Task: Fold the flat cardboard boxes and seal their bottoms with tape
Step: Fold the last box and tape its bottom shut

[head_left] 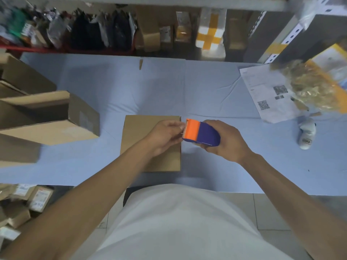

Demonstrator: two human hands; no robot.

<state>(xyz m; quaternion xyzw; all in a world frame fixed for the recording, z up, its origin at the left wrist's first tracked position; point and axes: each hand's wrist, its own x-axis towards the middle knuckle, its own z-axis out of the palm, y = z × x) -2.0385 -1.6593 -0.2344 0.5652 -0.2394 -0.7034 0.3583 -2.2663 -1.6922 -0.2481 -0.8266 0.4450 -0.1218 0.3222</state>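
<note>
A brown cardboard box (pixel 137 132) sits bottom-up on the pale blue table (pixel 206 94), straight ahead of me. Just above its right edge, my right hand (pixel 227 141) grips a tape dispenser (pixel 201 133) with a purple body and an orange cutter head. My left hand (pixel 165 136) reaches across the box and pinches at the tape end by the orange cutter. The tape itself is too thin to make out.
Several folded cardboard boxes (pixel 47 117) are stacked at the left. Printed sheets with QR codes (pixel 268 94) and a bag of packing filler (pixel 315 87) lie at the right, beside a small white object (pixel 306 136). Shelves of parcels (pixel 150 30) run along the back.
</note>
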